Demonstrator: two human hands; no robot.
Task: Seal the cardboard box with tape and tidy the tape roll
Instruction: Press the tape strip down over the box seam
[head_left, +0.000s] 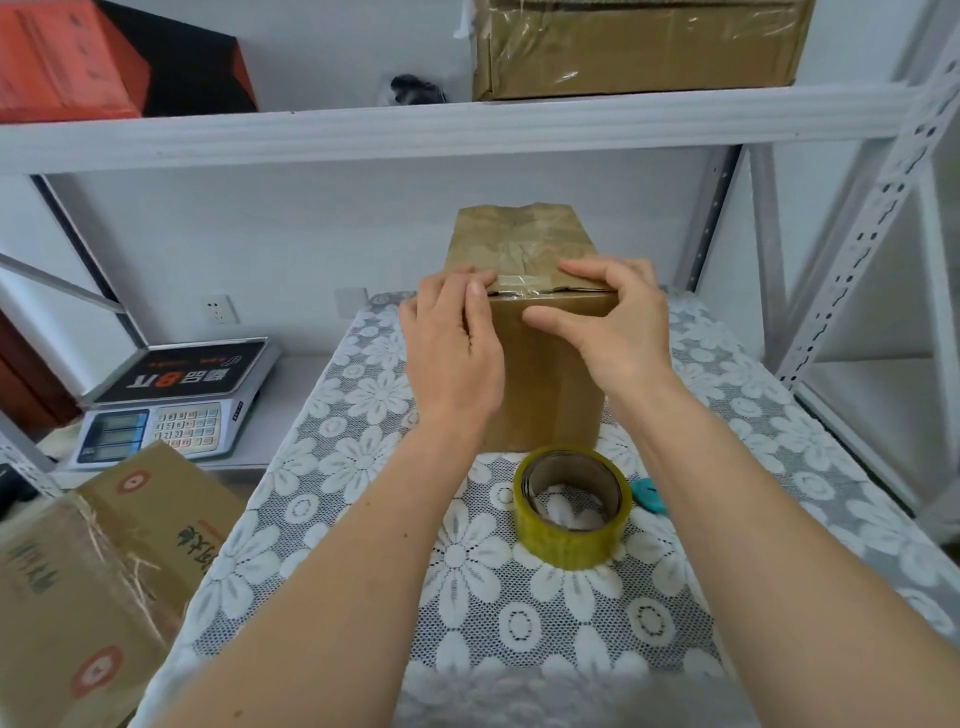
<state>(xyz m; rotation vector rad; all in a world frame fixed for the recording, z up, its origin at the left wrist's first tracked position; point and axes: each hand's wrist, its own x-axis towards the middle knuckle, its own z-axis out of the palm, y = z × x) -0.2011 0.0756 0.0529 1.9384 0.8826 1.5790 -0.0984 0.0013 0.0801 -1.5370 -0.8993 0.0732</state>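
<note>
A tall brown cardboard box (545, 364) stands on the lace-covered table (363, 467), its top flaps down with clear tape across the near top edge. My left hand (454, 348) lies against the box's left near corner, thumb on the tape at the edge. At the right near top edge my right hand (608, 322) rests with fingers over the top and thumb pressed on the front face. A yellowish tape roll (571, 506) lies flat on the table just in front of the box, between my forearms.
A small teal object (648, 494) lies right of the roll. A weighing scale (176, 405) sits on a low shelf at left, with a printed carton (98, 566) nearer me. The shelf above holds a taped box (639, 47) and red and black boxes (119, 57). A metal rack upright (872, 218) stands at right.
</note>
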